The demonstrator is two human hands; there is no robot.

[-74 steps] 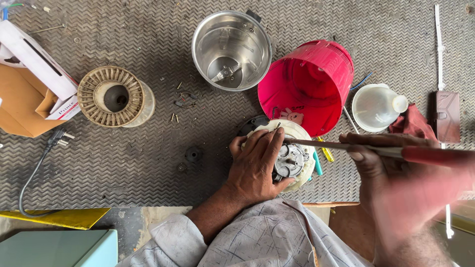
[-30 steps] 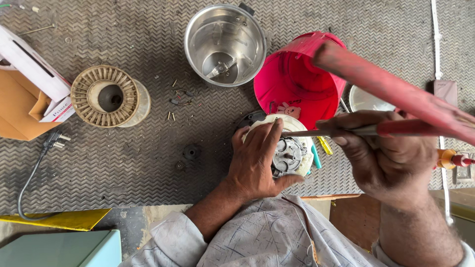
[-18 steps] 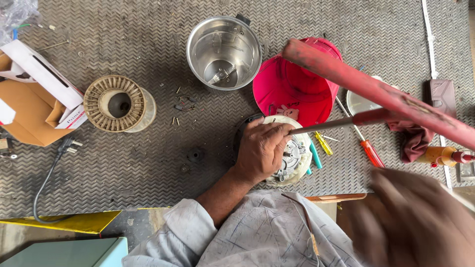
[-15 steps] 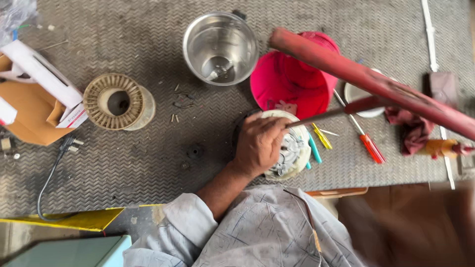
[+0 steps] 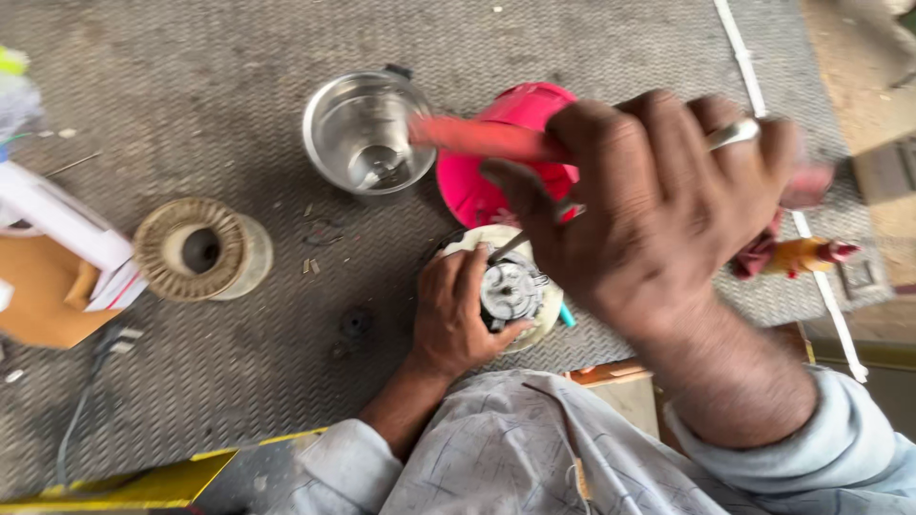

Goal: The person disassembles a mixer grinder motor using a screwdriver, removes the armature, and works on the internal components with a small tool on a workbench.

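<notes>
The left hand point(image 5: 456, 319) rests on the motor unit point(image 5: 510, 291), a round cream-rimmed housing with a grey metal core; its fingers point(image 5: 468, 272) are curled narrow over the left edge of the housing and the thumb presses the lower rim, so the unit is held in place on the surface point(image 5: 191, 114) (a grey mat with a fine chevron texture). The motor unit sits near the middle of the view, just in front of the person's lap and directly below the pink bucket point(image 5: 496, 181).

The right hand point(image 5: 658, 210) is raised close to the camera and appears large and slightly blurred; its fingers are wrapped shut around a red-handled tool point(image 5: 477, 138), the handle projecting to the left across the bucket; a thin metal shaft point(image 5: 510, 246) runs down from the hand to the core of the motor unit (whether the tip is seated there cannot be told).

A steel jar point(image 5: 367, 133) with a blade at its bottom stands just left of the bucket; a round wound coil point(image 5: 196, 250) lies well to the left; a cardboard box point(image 5: 48, 286) sits at the left edge; a yellow-handled screwdriver point(image 5: 801, 256) lies to the right, partly hidden behind the right hand.
</notes>
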